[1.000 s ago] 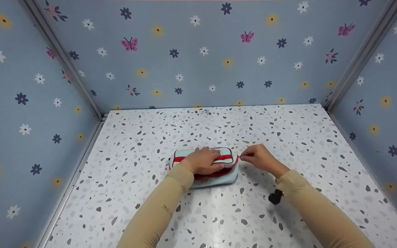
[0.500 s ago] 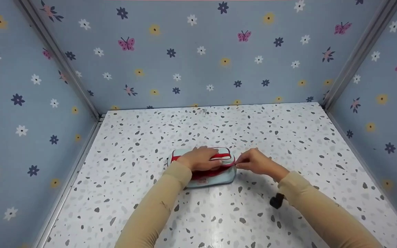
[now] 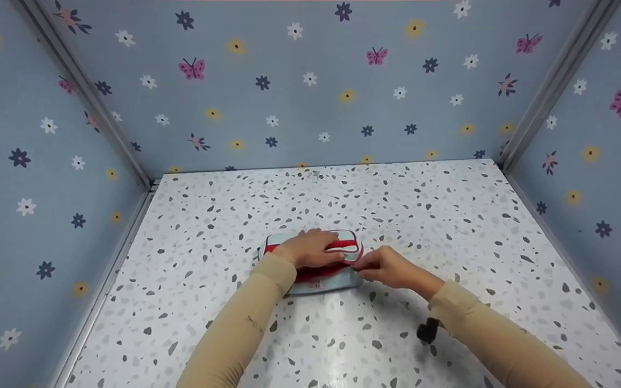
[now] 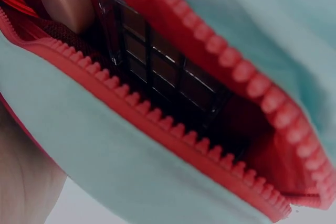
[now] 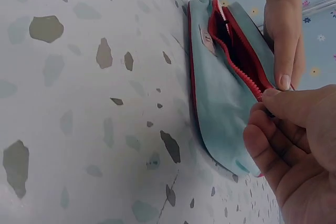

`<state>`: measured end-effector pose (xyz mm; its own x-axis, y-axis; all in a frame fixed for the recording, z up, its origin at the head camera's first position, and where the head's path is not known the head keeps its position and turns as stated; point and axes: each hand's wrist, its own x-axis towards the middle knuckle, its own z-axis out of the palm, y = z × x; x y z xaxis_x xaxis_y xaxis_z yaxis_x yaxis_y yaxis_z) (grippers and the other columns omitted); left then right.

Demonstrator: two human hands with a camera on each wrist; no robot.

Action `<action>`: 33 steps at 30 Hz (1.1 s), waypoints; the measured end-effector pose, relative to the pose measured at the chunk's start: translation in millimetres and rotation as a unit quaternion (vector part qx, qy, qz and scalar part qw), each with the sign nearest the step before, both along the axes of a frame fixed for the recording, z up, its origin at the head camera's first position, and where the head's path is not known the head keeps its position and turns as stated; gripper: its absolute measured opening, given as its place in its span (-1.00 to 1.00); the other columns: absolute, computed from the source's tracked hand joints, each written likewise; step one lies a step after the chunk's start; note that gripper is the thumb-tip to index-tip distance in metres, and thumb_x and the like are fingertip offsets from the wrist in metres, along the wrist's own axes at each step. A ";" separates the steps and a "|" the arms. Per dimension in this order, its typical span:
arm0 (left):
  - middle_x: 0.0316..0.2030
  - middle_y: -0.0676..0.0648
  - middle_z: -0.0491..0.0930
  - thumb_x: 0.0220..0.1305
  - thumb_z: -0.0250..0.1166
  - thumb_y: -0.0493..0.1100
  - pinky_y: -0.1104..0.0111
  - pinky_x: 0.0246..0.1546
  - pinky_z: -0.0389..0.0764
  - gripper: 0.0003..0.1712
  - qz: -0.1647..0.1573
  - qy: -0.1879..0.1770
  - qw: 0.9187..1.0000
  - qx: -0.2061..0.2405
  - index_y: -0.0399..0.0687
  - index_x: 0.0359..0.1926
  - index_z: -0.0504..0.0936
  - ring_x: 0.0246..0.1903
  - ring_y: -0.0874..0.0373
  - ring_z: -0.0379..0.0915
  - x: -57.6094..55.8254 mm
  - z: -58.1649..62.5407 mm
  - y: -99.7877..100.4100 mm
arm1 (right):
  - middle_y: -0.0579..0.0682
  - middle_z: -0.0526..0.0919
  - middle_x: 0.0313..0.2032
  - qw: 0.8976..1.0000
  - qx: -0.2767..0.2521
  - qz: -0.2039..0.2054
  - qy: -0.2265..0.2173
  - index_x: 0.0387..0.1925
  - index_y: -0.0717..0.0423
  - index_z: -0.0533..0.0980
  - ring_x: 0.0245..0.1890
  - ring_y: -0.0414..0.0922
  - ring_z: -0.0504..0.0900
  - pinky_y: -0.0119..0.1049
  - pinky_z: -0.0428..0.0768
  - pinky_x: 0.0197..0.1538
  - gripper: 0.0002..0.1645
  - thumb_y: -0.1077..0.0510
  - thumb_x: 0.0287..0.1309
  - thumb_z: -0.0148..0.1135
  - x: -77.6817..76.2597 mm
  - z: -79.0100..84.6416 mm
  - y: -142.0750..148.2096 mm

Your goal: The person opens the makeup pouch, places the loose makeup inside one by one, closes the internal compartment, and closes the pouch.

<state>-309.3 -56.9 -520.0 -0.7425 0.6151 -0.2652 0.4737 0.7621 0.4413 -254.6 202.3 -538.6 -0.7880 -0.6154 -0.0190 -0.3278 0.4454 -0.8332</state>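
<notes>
A light-blue zip pouch (image 3: pixel 332 281) with red trim lies on the table, its red zipper (image 5: pixel 243 72) partly undone. My left hand (image 3: pixel 310 249) rests on the pouch's top with relaxed fingers. At the right end, thumb and forefinger of my right hand (image 3: pixel 386 267) pinch the zipper pull, mostly hidden by the fingertips. Through the gap in the left wrist view, a dark gridded case (image 4: pixel 163 61) with a clear frame shows inside. A rounded skin-toned shape (image 4: pixel 67 4) sits at the opening's left end; whether it is a fingertip or an item, I cannot tell.
The table (image 3: pixel 224 334) is white with grey speckles. Blue flowered panels (image 3: pixel 310 91) enclose it at the back and both sides, joined by metal rails (image 3: pixel 547 91). A black object (image 3: pixel 427 330) shows beneath the right sleeve.
My right hand has moved left and toward me round the pouch's right corner, pinching the zipper pull. The zip's right end has closed up a little. My left hand stays on the pouch.
</notes>
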 end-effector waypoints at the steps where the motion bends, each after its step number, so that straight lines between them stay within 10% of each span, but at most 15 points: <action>1: 0.61 -0.04 0.38 0.57 0.08 0.39 -0.05 0.71 0.08 -0.14 0.000 0.001 1.000 0.000 0.02 0.65 0.36 0.67 -0.17 0.12 0.3 -0.4 0.1 | 0.32 0.84 -0.10 1.000 -0.003 0.004 0.000 0.02 0.40 0.75 -0.30 -0.42 0.66 -0.51 0.65 -0.18 -0.75 0.36 0.38 0.37 0.8 0.0 -1.8; 33: 0.71 0.05 0.18 0.53 0.18 0.40 -0.06 0.73 0.01 -0.12 -0.005 -0.022 1.000 0.001 0.14 0.68 0.32 0.73 -0.15 -0.04 -1.4 2.3 -32.3 | 0.17 0.78 -0.38 1.000 0.010 0.014 -0.008 -0.01 0.33 0.76 -0.43 -0.35 0.60 -0.48 0.59 -0.34 -0.78 0.29 0.45 0.32 15.4 0.0 -20.6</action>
